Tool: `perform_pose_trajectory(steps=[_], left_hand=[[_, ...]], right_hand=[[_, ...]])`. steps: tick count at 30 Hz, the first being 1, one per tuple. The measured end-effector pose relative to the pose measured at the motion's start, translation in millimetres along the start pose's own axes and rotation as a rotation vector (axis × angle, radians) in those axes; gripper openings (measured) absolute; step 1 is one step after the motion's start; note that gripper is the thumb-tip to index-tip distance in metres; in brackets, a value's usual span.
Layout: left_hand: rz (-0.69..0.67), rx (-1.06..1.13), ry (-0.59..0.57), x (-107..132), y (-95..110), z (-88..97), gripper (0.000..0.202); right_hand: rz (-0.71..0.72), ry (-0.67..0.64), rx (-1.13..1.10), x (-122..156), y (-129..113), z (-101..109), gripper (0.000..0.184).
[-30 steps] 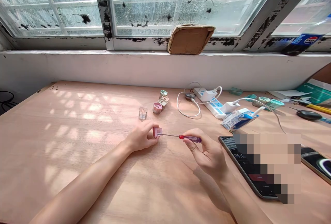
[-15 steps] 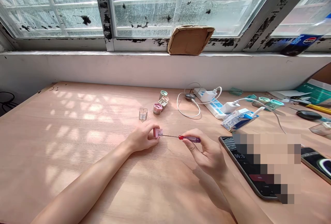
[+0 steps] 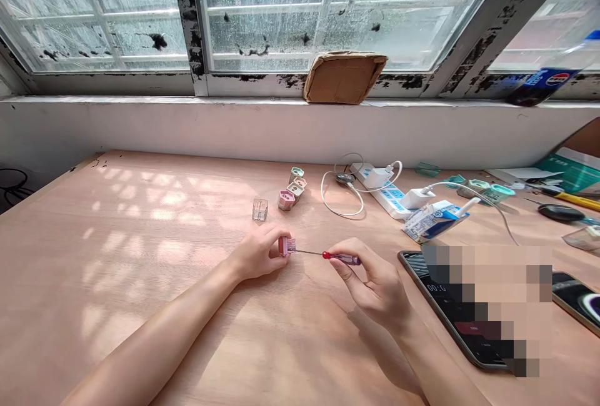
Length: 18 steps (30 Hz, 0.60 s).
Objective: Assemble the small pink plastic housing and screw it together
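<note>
Between the thumb and fingers of my left hand is a pink pencil sharpener, its inner part facing right. My right hand grips a small screwdriver by its purple and red handle. The thin shaft points left and its tip meets the sharpener's inner part; the exact contact is too small to make out. Just beyond my left hand stands a clear plastic sharpener case. Farther back, several sharpeners with clear bodies are grouped, among them a pink-topped sharpener and a green-topped sharpener.
A power strip with white plugs and cables lies at the back right, beside a drink carton. A phone, partly blurred out, lies right of my right hand. More green sharpeners and a black mouse-like object sit farther right.
The whole view has shifted slightly. Both hands keep their holds, and the screwdriver's tip stays at the sharpener, with its handle tilted slightly differently.
</note>
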<state>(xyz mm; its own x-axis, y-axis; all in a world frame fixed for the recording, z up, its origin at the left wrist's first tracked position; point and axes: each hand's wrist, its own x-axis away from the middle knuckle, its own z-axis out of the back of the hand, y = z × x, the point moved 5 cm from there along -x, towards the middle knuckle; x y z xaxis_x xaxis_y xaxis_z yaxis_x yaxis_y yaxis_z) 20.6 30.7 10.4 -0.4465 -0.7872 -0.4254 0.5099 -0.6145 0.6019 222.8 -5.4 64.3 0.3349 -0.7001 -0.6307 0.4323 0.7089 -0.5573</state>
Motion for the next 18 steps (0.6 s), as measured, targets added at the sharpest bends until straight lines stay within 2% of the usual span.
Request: perform_pose_trajectory(steps=[5, 8, 10, 15, 18], left_hand=[[0.068, -0.024, -0.046, -1, 0, -1.6, 0.029], [0.108, -0.03, -0.067, -2, 1, -2.5, 0.035], [0.135, -0.037, -0.078, -2, 0, -3.2, 0.035], [0.156, -0.044, -0.083, -2, -1, -3.9, 0.028], [0.172, -0.036, -0.086, -1, -3, -4.1, 0.03]], right_hand=[[0.014, -0.064, 0.029, -1, -3, -1, 0.009], [0.008, -0.036, 0.111, 0, 1, 2, 0.005], [-0.029, -0.023, 0.158, 0, 7, 3, 0.004], [-0.18, -0.052, 0.27, 1, 25, 1, 0.022], [-0.23, -0.078, 0.216, 2, 26, -1, 0.016]])
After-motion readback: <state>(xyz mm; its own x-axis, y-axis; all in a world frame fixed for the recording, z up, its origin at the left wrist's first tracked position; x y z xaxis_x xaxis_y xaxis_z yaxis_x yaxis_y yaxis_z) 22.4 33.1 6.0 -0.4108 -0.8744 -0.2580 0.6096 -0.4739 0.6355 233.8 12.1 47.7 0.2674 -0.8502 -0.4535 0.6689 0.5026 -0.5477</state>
